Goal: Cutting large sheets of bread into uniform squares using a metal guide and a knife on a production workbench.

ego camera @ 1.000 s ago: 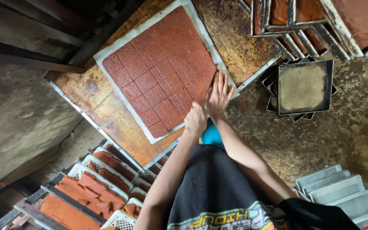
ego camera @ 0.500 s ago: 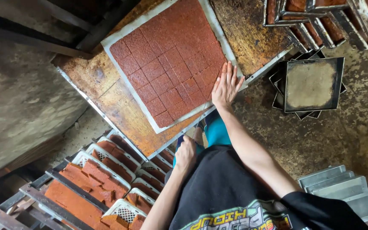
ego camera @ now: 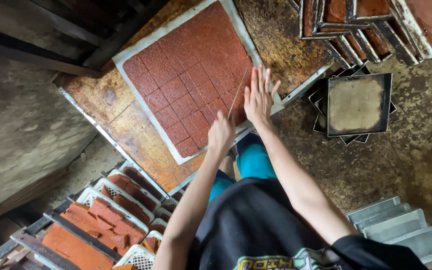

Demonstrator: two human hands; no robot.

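Observation:
A reddish-brown slab (ego camera: 186,80), scored into small squares, lies on a white sheet (ego camera: 126,75) on a stained wooden table (ego camera: 126,135). My right hand (ego camera: 258,97) lies flat on the slab's near corner with its fingers spread. Just to its left, my left hand (ego camera: 221,135) is closed on a thin straight blade (ego camera: 237,94). The blade slants up over the slab's near edge, beside my right hand.
A stack of dark square metal trays (ego camera: 358,105) sits on the floor to the right. More trays with red-brown slabs (ego camera: 371,20) fill the top right. White mesh baskets with red pieces (ego camera: 111,210) stand at the lower left, and grey metal trays (ego camera: 396,225) at the lower right.
My left hand dropped away from the slab's edge, then came back up holding the thin blade. My right hand has stayed flat on the slab.

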